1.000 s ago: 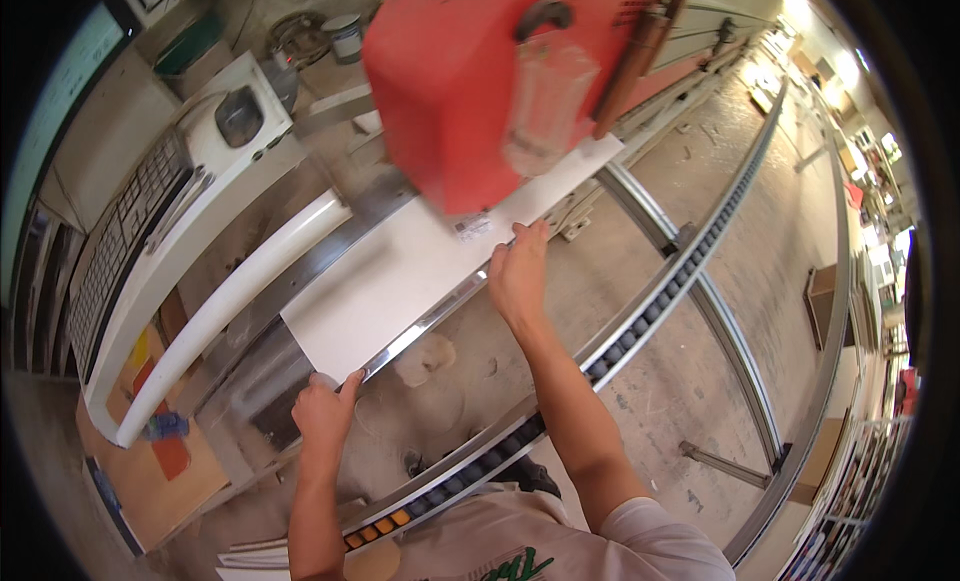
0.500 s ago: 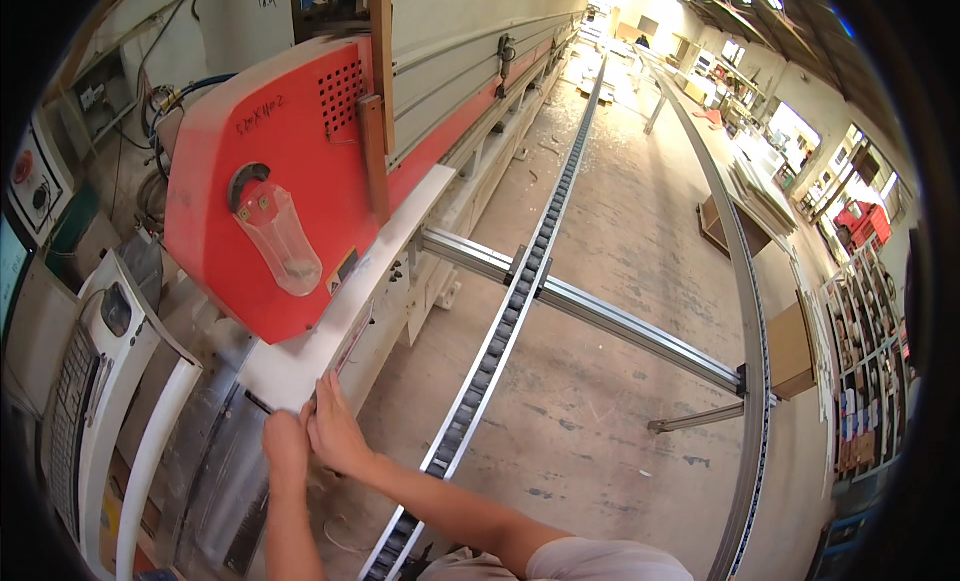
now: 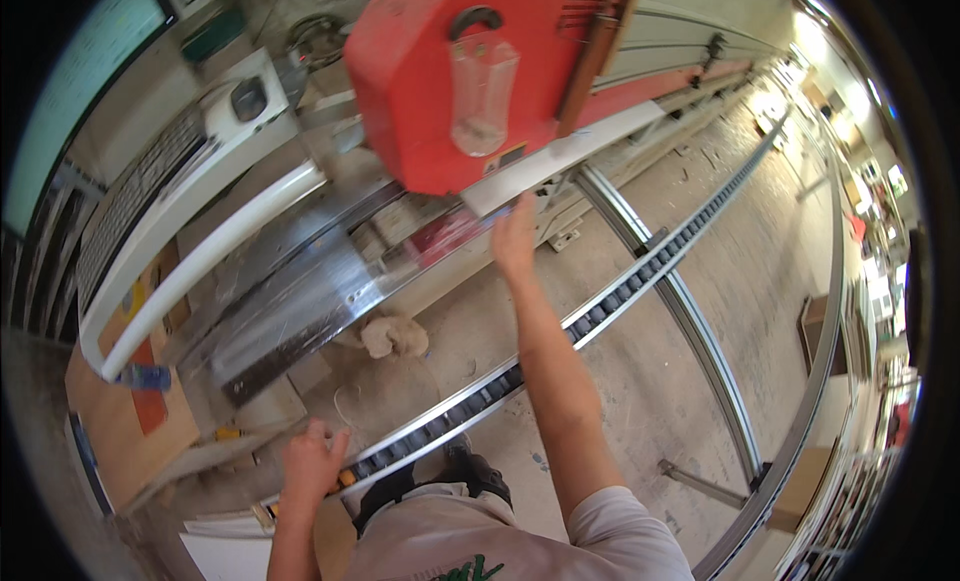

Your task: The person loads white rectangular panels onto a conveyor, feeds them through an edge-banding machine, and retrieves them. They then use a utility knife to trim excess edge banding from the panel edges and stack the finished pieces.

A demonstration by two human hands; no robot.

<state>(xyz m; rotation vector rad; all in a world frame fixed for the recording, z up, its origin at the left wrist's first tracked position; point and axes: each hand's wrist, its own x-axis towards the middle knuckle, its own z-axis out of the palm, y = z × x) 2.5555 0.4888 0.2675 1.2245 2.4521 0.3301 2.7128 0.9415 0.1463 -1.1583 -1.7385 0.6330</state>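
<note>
A long white board (image 3: pixel 575 153) lies along the machine's bed beside the red machine housing (image 3: pixel 420 101). My right hand (image 3: pixel 514 233) reaches out to the board's near end. Its fingers are stretched forward and seem to touch the edge, though motion blurs them slightly. My left hand (image 3: pixel 314 459) is low at the left, beside the near end of the roller rail (image 3: pixel 460 411). Its fingers are apart and slightly bent, with nothing in them. In front of the housing, the shiny metal bed (image 3: pixel 300 321) is uncovered.
A white console with a keyboard (image 3: pixel 140 196) and a mouse (image 3: pixel 248 99) stands at the left, with a curved white bar (image 3: pixel 220 256) beside it. A metal crossbar (image 3: pixel 700 351) joins the roller rail to an outer rail (image 3: pixel 825 351). White sheets (image 3: pixel 225 556) lie at lower left.
The board has slid away along the bed, baring metal in front of the housing. My left hand has come off it and back toward me; my right arm is stretched farther forward. The view has turned left.
</note>
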